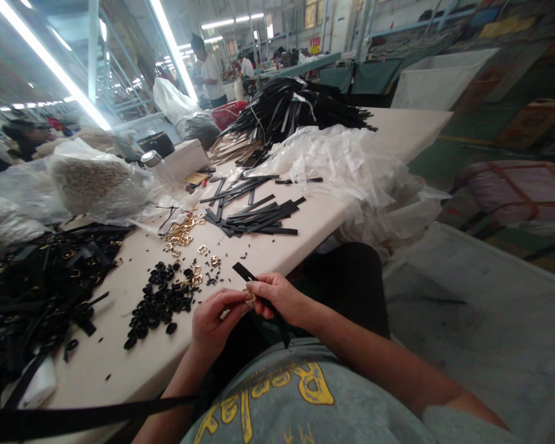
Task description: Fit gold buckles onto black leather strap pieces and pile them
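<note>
My right hand (277,297) is closed round a black strap (244,271), whose one end sticks out past the fingers over the table edge while the other hangs down toward my lap. Pinched in my left hand (219,314) is a gold buckle (250,298), held against the strap between both hands; whether the strap passes through it I cannot tell. On the table near my left hand lie a heap of small black loops (155,302) and loose gold buckles (184,231). Farther back, black strap pieces (263,214) are spread in a loose pile.
A dark heap of straps with buckles (37,290) covers the table's left side. Plastic bags (92,176) and a bottle (152,161) stand behind. A large bundle of black strips (300,105) and crumpled plastic sheeting (346,160) lie at the back. Other people (210,74) are in the distance.
</note>
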Demonstrator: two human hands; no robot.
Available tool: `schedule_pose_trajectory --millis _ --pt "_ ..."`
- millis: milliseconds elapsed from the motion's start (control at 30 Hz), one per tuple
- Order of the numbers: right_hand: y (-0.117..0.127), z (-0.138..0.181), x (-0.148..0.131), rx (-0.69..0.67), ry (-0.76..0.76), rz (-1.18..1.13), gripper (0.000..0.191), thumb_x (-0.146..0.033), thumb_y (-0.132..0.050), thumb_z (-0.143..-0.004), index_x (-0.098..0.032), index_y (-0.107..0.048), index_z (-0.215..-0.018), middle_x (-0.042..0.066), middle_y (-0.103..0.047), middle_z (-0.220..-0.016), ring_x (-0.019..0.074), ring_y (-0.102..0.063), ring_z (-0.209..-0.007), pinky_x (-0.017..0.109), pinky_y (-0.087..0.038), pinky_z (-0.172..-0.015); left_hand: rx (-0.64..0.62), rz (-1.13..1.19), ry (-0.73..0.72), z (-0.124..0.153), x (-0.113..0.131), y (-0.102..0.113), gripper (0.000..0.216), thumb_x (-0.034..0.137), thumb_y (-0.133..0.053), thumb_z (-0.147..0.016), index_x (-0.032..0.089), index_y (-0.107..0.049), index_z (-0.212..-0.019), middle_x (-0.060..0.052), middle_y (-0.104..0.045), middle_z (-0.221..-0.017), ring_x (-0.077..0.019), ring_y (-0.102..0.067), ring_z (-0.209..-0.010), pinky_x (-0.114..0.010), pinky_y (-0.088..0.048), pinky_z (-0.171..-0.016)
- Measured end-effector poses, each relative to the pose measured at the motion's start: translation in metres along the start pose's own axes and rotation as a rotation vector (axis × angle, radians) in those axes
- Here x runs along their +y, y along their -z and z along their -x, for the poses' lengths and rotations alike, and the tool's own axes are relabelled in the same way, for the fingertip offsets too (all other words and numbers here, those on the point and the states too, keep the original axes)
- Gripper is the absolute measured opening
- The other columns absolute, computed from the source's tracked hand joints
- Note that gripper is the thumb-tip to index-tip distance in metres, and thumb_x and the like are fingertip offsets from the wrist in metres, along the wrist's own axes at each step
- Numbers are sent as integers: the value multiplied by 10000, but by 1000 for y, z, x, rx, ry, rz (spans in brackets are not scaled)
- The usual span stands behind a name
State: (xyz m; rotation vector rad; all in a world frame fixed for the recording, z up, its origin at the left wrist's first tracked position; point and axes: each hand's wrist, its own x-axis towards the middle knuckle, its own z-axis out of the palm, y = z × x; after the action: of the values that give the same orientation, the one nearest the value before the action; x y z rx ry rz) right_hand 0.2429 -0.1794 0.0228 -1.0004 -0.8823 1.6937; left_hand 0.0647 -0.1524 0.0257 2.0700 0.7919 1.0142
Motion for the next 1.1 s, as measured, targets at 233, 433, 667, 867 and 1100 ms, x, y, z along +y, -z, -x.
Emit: schedule_pose_trajectory --millis 233,433,667,867,1100 --pt "0 0 1 38 140 148 338 -485 -636 -819 -159 -571 -754 -60 -564 -529 43 -466 -378 146 -375 -377 92 302 379 -5 -1 1 217 337 -719 -792 178 -696 -937 -31 -715 -778 -151 -668 -662 -282 -578 -641" --pt "1 7 -1 -23 377 349 308 -456 -556 -905 -173 -601 -794 -36 -589 -608 70 -507 -445 168 -401 -421 -22 754 764 -13 -12 -6 291 416 -757 -749 152 -672 -837 -9 -664 -653 -105 -620 -550 -181 -479 -484" --pt "6 18 -16 -100 671 811 225 -335 -546 -946 -220 -700 -1062 40 -750 -847 177 -703 -811 257 -521 -785 -198 935 824 -4 -12 -20 227 351 -762 -720 164 -635 -739 5 -586 -558 -103 -548 -487 -213 -460 -473" --pt "3 25 -27 -213 687 847 252 -304 -554 -950 -251 -699 -1150 41 -763 -1019 182 -716 -941 263 -515 -877 -245 1069 797 3 -12 -20 333 386 -827 -641 170 -611 -774 27 -560 -506 -91 -518 -425 -191 -413 -428" --pt "3 28 -29 -230 694 779 194 -325 -581 -931 -210 -726 -989 59 -767 -983 187 -725 -910 260 -530 -840 -272 1264 797 9 -5 -25 343 350 -857 -631 168 -580 -720 51 -506 -517 -31 -435 -390 -135 -357 -397"
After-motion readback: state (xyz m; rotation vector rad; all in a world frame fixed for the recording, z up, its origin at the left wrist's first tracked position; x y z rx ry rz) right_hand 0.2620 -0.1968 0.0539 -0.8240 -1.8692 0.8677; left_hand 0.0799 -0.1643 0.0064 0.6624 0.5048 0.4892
